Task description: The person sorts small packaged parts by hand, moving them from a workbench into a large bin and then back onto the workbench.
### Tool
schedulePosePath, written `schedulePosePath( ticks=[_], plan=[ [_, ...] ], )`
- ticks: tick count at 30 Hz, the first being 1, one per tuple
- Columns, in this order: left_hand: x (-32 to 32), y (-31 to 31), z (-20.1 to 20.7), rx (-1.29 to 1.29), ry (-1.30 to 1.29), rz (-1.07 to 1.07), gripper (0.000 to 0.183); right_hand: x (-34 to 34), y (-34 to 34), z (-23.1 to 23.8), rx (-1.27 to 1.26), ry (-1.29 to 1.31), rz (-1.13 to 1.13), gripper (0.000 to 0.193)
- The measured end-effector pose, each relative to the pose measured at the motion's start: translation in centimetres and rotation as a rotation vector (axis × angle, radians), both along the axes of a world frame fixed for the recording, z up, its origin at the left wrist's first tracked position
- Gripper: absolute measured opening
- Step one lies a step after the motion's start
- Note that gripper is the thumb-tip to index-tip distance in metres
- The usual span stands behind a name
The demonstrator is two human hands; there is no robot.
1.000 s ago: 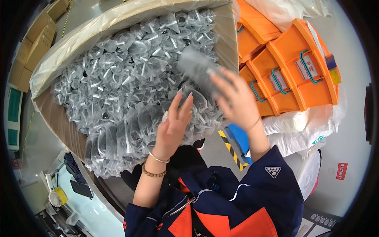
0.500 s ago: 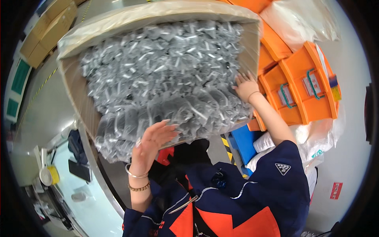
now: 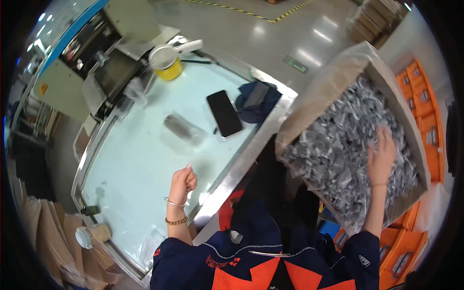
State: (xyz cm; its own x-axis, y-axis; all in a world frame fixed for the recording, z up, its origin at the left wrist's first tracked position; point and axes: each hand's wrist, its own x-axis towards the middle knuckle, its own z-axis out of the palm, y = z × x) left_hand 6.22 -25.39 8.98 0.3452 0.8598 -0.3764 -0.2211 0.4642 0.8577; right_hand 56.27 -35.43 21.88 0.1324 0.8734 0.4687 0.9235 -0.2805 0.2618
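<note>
Above the pale glass-topped table (image 3: 140,208) is my left hand (image 3: 183,184), its fingers curled in and thumb up. Whether anything is pinched in it I cannot make out. My right hand (image 3: 382,157) lies with fingers stretched on the many small clear bags of grey contents (image 3: 333,145). These fill a large cardboard box (image 3: 328,99) lined with clear film, at the right. Farther up the table, beyond my left hand, lies a clear bag with a grey, roughly cylindrical thing in it (image 3: 181,128), blurred.
A black phone (image 3: 224,113) and dark blue cloth item (image 3: 258,101) lie by the table's metal edge. A white handheld fan (image 3: 163,57) stands farther off, a lidded cup (image 3: 94,236) at the near left. Orange bins (image 3: 430,125) stand beyond the box; machinery (image 3: 111,72) is at the far left.
The view has swung left, bringing the table to the middle and the box to the right. My left hand has gone from spread at the box to curled above the table. My right stays on the bags.
</note>
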Motion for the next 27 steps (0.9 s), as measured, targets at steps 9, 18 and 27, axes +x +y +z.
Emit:
schedulePosePath(
  ticks=[9, 18, 27],
  plan=[
    [-6.2, -0.1, -2.6, 0.256, 0.318, 0.651, 0.016, -35.1, 21.5, -11.3, -0.594, 0.592, 0.744, 0.065],
    [-9.5, -1.0, -3.4, 0.534, 1.4, 0.34, 0.059, -46.5, 26.4, -13.2, -1.02, 0.637, 1.43, 0.055],
    [-9.7, -0.6, -3.6, 0.124, 1.666, 0.423, 0.062, -51.7, 32.2, -15.9, -0.512, -0.031, 1.046, 0.031]
  ],
)
